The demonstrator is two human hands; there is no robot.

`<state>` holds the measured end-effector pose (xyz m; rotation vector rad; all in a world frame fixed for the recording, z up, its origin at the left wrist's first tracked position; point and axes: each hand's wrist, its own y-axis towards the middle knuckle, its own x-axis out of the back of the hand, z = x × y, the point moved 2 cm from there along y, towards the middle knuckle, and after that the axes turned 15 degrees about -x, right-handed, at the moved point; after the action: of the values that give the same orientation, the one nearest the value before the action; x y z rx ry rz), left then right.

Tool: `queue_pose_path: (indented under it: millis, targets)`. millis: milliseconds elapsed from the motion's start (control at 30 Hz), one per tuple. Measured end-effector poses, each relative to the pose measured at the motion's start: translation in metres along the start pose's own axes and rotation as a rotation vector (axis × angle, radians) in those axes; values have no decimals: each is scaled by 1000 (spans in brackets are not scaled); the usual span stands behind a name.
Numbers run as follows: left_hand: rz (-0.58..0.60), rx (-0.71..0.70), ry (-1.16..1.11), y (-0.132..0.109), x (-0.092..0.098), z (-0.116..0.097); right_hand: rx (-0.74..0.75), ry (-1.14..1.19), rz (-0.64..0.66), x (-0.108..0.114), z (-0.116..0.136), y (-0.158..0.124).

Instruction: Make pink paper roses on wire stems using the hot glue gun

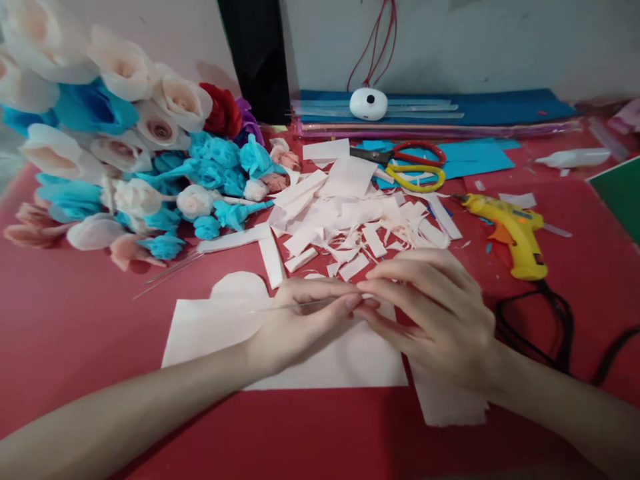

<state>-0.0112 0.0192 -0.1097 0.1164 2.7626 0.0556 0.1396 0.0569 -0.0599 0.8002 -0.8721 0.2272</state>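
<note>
My left hand (295, 327) pinches a thin wire (273, 309) between thumb and fingers, and the wire's free end points left. Against its fingertips, my right hand (440, 313) has its thumb and fingers closed at the other end of the wire. A small whitish bit shows there, but the fingers hide most of it. Below both hands lies a sheet of white paper (210, 340). A rounded white paper piece (240, 285) sticks out past its far edge, and a pale paper strip (445, 393) lies under my right wrist.
Paper scraps (345, 213) are heaped beyond my hands, beside scissors (415, 163) with red and yellow handles. A yellow glue gun (520, 233) rests at the right, its black cord (565, 320) trailing nearby. Many paper flowers (125, 153) fill the left side of the red table (75, 320).
</note>
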Motion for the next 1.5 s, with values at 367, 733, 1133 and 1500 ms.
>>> queue_pose_path:
  millis: [367,733,1133,1500]
  targets:
    - [24,-32,66,2,0,-4,66,-71,-49,3,6,-3]
    - [-17,-9,-61,4,-6,-8,-165,-5,-33,23,-11,15]
    - [7,-39,117,1,0,-4,-476,255,367,23,-31,21]
    - [-40,-36,78,4,-2,-5,-586,444,608,10,-25,16]
